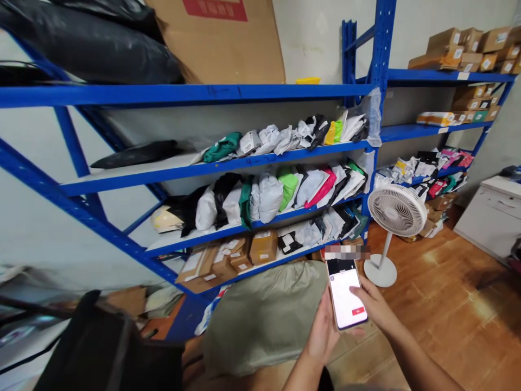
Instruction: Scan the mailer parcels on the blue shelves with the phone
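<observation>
A smartphone (345, 293) with a lit white screen and a small red button is held upright in front of me, low and right of centre. My left hand (321, 331) wraps round its left edge from behind. My right hand (376, 307) grips the right edge, thumb lying on the screen. Behind the phone lies a large grey-green sack (264, 315) on the floor.
Blue metal shelving (228, 157) holds several plastic mail parcels and cardboard boxes (240, 255). A second blue rack (439, 76) stands at the right. A white pedestal fan (396, 212) stands on the wooden floor. A white cabinet (492, 214) is far right; a black bag (106, 347) is bottom left.
</observation>
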`<state>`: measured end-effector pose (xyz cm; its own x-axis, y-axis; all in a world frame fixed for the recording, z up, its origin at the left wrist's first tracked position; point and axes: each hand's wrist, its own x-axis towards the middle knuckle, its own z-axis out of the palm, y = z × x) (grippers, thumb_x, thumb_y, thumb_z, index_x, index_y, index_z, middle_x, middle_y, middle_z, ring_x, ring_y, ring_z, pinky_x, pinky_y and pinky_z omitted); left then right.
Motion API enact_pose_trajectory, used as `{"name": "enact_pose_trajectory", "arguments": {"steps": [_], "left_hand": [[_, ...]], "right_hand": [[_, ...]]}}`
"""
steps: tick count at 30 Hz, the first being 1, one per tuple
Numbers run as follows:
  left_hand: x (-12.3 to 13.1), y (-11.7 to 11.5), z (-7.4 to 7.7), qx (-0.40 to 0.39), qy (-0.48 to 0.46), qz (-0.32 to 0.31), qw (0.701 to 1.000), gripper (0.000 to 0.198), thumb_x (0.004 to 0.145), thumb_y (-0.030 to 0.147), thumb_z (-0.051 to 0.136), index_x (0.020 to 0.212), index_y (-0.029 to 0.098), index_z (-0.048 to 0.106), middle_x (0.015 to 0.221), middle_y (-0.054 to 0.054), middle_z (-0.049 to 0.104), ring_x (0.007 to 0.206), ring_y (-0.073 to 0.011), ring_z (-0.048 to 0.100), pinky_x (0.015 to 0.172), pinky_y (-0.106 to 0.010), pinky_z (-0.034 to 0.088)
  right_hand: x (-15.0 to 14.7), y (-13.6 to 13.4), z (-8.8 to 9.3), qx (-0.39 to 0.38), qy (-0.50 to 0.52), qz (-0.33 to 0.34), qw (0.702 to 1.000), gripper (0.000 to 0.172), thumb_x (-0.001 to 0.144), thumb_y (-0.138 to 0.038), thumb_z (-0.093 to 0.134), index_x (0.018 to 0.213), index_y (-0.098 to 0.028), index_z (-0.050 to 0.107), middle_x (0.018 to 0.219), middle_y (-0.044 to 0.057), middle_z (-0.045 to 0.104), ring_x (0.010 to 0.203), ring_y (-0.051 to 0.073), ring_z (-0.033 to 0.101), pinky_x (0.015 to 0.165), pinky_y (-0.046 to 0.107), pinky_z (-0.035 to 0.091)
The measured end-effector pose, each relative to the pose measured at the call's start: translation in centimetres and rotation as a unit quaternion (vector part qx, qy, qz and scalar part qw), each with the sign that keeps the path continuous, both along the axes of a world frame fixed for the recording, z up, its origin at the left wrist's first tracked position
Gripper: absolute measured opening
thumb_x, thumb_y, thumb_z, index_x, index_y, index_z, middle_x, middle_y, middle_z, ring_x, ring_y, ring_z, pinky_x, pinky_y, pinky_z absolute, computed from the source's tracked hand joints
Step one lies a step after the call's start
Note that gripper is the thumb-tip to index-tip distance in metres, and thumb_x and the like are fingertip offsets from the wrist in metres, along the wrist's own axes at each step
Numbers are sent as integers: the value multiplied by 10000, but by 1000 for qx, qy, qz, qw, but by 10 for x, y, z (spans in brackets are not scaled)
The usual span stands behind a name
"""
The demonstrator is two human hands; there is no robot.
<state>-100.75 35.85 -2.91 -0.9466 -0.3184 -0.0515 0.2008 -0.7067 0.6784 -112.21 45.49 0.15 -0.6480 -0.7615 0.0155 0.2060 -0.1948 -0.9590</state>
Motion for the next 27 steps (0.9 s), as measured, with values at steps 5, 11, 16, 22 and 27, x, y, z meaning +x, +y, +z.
{"name": "enact_pose_trajectory", "arguments": {"steps": [5,11,16,22,27], "left_hand": [[1,-53,9,2,0,-39,999,759,913,614,503,1574,378,214,1491,-112,513,1143,-356,632,776,-488,601],[14,-108,52,-39,-29,-49,998,848,863,616,595,1577,348,225,1487,-108,513,1132,-327,623,819,-471,592],[12,-145,38,-48,-38,-58,996,842,852,630,596,1569,385,230,1554,-86,427,1207,-344,575,892,-511,566],[10,-172,22,-51,-10,-71,996,804,856,653,570,1556,400,267,1541,-84,441,1194,-332,584,860,-470,578],[18,-182,50,-50,-16,-90,995,817,825,681,595,1533,370,335,1500,-98,492,1151,-331,609,827,-462,588]], "right_hand": [[3,-52,7,-6,-41,-30,999,397,686,-525,700,908,-196,718,804,40,734,713,237,624,635,321,475],[18,-102,28,-43,12,-81,996,321,686,-337,632,977,-221,706,931,22,764,837,253,651,753,339,504],[25,-144,30,-46,-2,-130,990,348,659,-319,679,988,-205,699,954,38,780,831,259,672,765,361,527],[31,-168,34,-36,7,-142,989,372,702,-371,704,1035,-205,696,954,52,775,825,265,676,752,371,534],[30,-167,33,-49,-12,-79,996,465,701,-329,653,1153,-228,695,1081,25,759,980,265,659,872,369,501]]}}
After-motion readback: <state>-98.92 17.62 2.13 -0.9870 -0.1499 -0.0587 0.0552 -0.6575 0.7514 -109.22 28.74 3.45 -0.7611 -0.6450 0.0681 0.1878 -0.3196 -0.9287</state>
